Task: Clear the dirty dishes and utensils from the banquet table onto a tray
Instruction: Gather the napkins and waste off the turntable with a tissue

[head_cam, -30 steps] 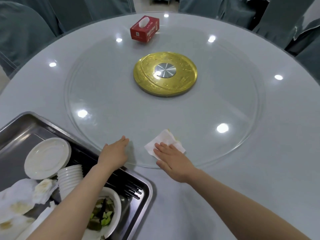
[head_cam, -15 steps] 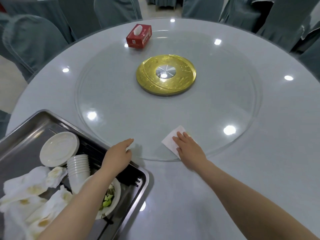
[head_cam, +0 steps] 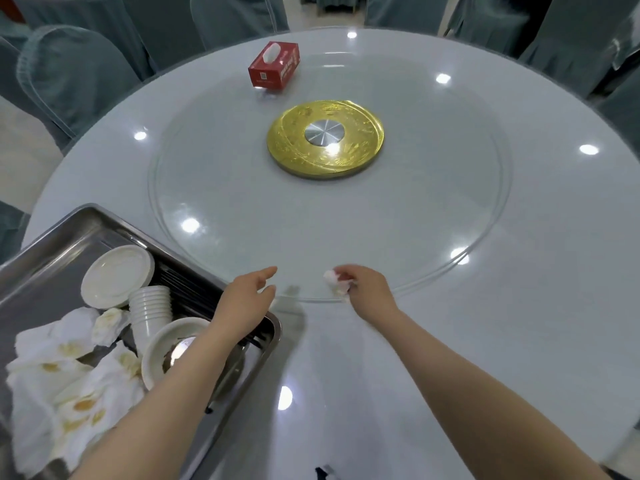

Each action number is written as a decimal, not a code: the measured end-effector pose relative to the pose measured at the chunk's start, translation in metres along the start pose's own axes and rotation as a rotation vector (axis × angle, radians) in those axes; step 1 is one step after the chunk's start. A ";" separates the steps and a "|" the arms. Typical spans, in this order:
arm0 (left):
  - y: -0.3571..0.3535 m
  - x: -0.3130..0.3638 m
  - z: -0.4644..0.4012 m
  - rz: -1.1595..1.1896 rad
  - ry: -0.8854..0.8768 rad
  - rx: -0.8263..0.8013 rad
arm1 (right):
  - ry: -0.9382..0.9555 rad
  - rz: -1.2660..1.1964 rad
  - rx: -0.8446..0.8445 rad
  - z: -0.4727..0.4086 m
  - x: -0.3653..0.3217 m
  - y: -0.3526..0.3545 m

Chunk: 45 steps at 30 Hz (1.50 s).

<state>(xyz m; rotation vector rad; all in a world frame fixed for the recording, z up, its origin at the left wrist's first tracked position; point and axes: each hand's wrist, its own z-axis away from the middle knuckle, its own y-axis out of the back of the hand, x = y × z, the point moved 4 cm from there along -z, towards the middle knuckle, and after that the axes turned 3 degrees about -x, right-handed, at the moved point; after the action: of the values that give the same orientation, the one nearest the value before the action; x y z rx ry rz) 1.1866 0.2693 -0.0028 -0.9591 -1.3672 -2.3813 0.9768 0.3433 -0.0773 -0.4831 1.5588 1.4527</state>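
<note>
No legible text anywhere. Print on the side of the red tissue box [head_cam: 273, 65] too small and blurred to read. Embossed pattern on the gold turntable hub [head_cam: 325, 138] undecipherable.

Big round white table [head_cam: 519, 341], shiny, with bright spots of ceiling light. Round glass turntable [head_cam: 214, 188] on top, gold disc [head_cam: 294, 147] in its middle. Grey-green covered chairs [head_cam: 76, 74] all around the far side. Pale floor [head_cam: 20, 157] at left.

A steel tray [head_cam: 104, 223] is sitting at the tabletop's near-left edge, carrying a white plate [head_cam: 117, 275], stacked cups [head_cam: 150, 306], a bowl [head_cam: 162, 344], dark chopsticks [head_cam: 194, 289] and stained napkins [head_cam: 65, 382].
</note>
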 end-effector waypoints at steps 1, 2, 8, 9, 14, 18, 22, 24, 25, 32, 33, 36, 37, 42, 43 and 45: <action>-0.001 0.001 0.002 0.012 0.003 -0.003 | -0.055 -0.123 0.065 -0.001 0.001 0.007; -0.002 0.001 0.003 0.021 0.009 -0.004 | -0.094 -0.220 0.111 -0.003 0.002 0.013; -0.004 0.004 0.003 0.098 0.060 0.017 | -0.107 -0.244 0.280 -0.027 0.005 0.056; -0.004 0.004 0.004 0.115 0.068 0.024 | -0.129 -0.196 0.341 -0.030 0.010 0.064; 0.003 -0.008 0.013 0.202 0.140 0.114 | -0.194 0.078 0.495 -0.026 0.038 0.089; 0.005 -0.024 0.025 0.306 0.187 0.176 | -0.104 0.310 0.206 -0.013 0.045 0.053; 0.010 -0.036 0.038 0.420 0.214 0.223 | 0.007 0.391 0.136 -0.006 0.027 0.021; 0.014 -0.043 0.046 0.430 0.222 0.241 | 0.057 0.420 0.057 -0.007 0.016 -0.001; 0.016 -0.047 0.051 0.431 0.231 0.252 | 0.099 0.437 0.002 -0.008 0.008 -0.014; 0.046 -0.083 0.095 0.478 0.302 0.399 | 0.332 0.637 -0.283 -0.023 -0.037 -0.091; 0.049 -0.089 0.102 0.489 0.312 0.416 | 0.357 0.622 -0.303 -0.025 -0.038 -0.093; 0.053 -0.101 0.118 0.531 0.362 0.440 | 0.386 0.571 -0.348 -0.027 -0.044 -0.096; 0.053 -0.103 0.122 0.545 0.373 0.440 | 0.386 0.565 -0.356 -0.027 -0.046 -0.097; 0.060 -0.113 0.135 0.585 0.360 0.461 | 0.380 0.529 -0.338 -0.017 -0.040 -0.089; 0.061 -0.114 0.136 0.591 0.360 0.471 | 0.364 0.518 -0.325 -0.014 -0.036 -0.084; 0.061 -0.115 0.135 0.621 0.355 0.476 | 0.332 0.515 -0.296 -0.009 -0.027 -0.073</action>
<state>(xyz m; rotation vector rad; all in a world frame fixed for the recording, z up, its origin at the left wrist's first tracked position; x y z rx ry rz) 1.3611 0.3356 0.0130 -0.6553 -1.1900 -1.5744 1.0452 0.3105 -0.0981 -0.5394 1.8237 2.1009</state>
